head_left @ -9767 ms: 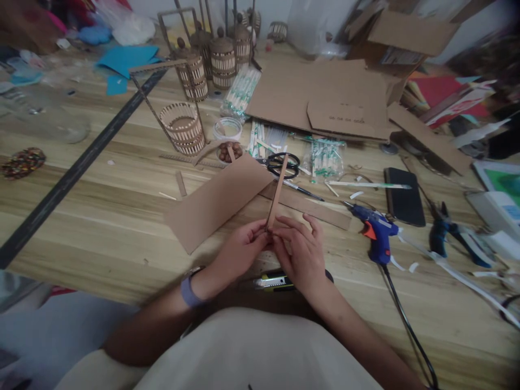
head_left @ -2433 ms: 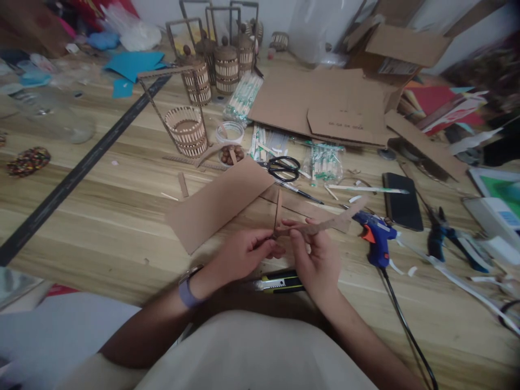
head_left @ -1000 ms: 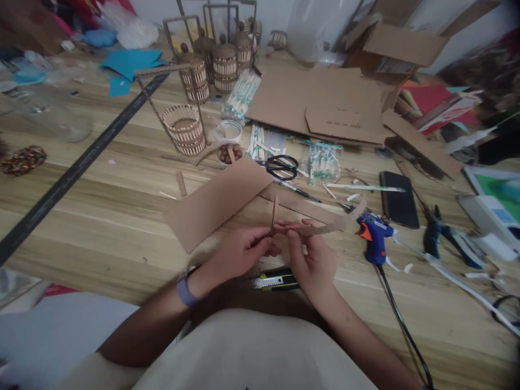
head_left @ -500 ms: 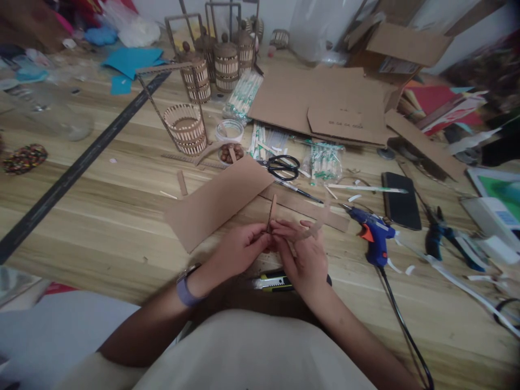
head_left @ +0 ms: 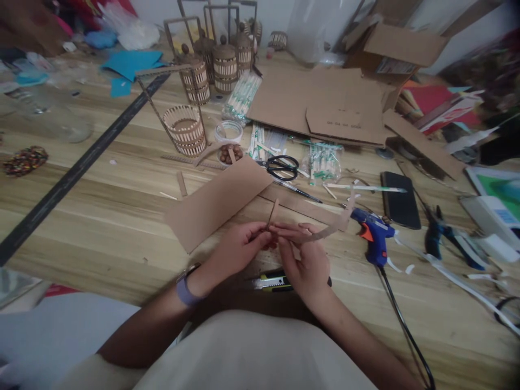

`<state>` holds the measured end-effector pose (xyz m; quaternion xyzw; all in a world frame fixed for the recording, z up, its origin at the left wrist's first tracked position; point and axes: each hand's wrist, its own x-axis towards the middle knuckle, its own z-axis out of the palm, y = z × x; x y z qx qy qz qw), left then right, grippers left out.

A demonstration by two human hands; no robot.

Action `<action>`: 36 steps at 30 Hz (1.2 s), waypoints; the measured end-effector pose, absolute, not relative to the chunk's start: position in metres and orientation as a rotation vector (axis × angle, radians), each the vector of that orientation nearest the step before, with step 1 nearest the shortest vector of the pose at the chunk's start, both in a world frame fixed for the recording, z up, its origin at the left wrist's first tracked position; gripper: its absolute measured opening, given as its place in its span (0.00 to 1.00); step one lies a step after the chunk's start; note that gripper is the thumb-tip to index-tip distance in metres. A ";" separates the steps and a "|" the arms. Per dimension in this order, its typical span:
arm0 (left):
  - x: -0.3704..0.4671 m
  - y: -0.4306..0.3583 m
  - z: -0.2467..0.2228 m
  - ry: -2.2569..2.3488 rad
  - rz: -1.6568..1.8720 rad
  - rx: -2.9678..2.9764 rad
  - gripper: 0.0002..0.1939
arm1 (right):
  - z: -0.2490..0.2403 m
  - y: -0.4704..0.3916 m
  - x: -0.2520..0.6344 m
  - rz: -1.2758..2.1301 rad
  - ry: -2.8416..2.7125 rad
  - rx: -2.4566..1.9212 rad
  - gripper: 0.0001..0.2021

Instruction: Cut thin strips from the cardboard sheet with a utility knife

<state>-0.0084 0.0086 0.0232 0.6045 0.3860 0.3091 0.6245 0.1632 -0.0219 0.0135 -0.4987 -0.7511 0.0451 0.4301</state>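
Note:
Both hands meet near the table's front edge. My left hand (head_left: 239,246) is closed, thumb and fingers pinching the base of a thin brown cardboard piece (head_left: 273,211) that stands up edge-on. My right hand (head_left: 306,257) is closed on a narrow cardboard strip (head_left: 331,230), whose free end curls out to the right toward the glue gun. Where strip and upright piece meet, the fingers hide them. Under the right hand lies a yellow and black utility knife (head_left: 270,281). A cardboard sheet (head_left: 219,206) rests just beyond the left hand.
A blue glue gun (head_left: 374,233), its cord trailing forward, lies at the right beside a phone (head_left: 400,200) and pliers (head_left: 450,238). Black scissors (head_left: 282,168) lie ahead. Slatted lantern-like baskets (head_left: 187,130) stand behind. A long black ruler (head_left: 81,170) crosses the left side.
The strip's free end has swung right and lengthened out from my right hand, whose fingers have shifted slightly. My left hand keeps its pinch; the upright piece leans slightly more to the right.

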 end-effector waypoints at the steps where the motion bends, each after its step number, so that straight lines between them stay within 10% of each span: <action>1: -0.009 0.009 0.023 0.893 0.715 1.398 0.16 | 0.011 -0.022 0.162 0.080 -1.897 -1.238 0.06; 36: -0.009 0.009 0.020 0.921 0.713 1.414 0.14 | 0.013 -0.020 0.162 -0.006 -1.952 -1.227 0.05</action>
